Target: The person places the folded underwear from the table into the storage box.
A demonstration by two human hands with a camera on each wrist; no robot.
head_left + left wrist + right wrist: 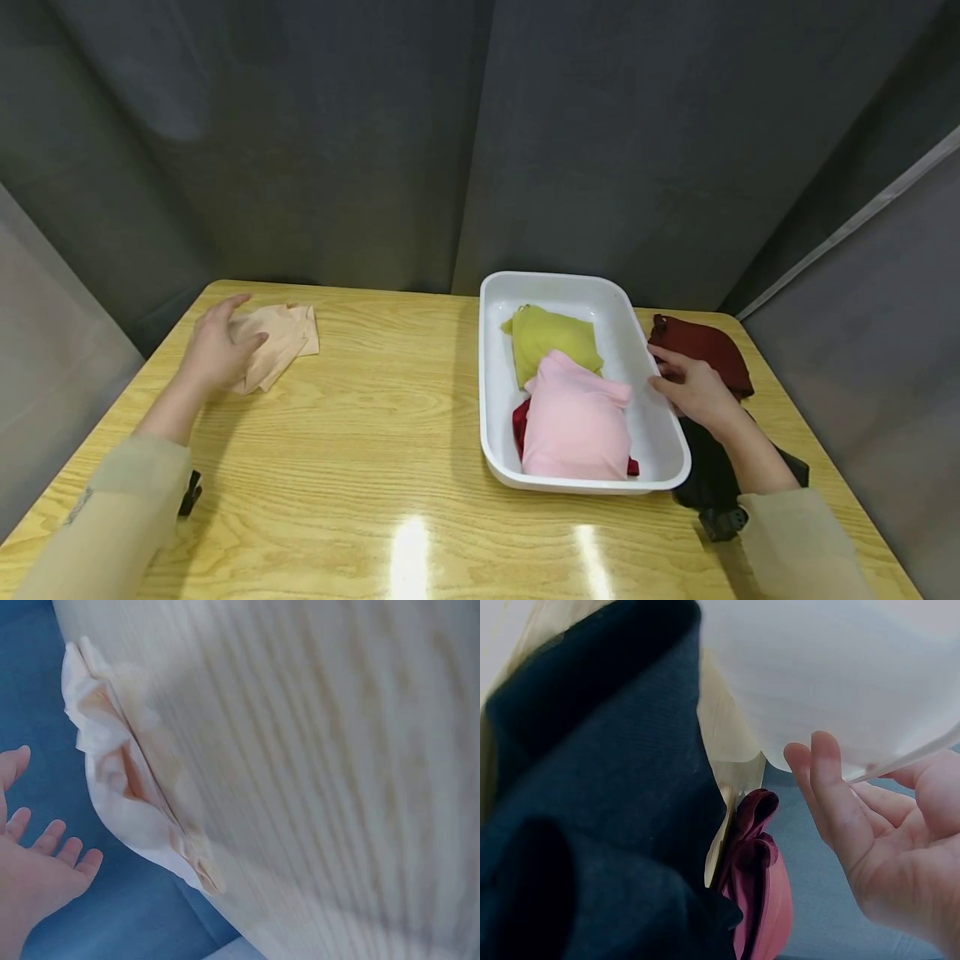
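My left hand [217,346] hovers at the beige folded cloth [281,342] on the far left of the table, fingers spread and holding nothing. In the left wrist view that cloth [124,772] lies crumpled along the table edge, apart from the fingers. My right hand [697,387] grips the right rim of a white plastic basin [491,400]. The right wrist view shows fingertips [825,761] against the basin's outer wall, with the rim between them and the thumb side. Inside the basin lie a yellow-green cloth [555,337], a pink cloth [577,425] and a partly covered red cloth [519,425].
Right of the basin, a dark red cloth item [705,354] lies at the table's back corner. Nearer is a black cloth [705,467], partly hidden by my right arm. Grey curtains [337,150] enclose the wooden table [375,433] at the back and sides.
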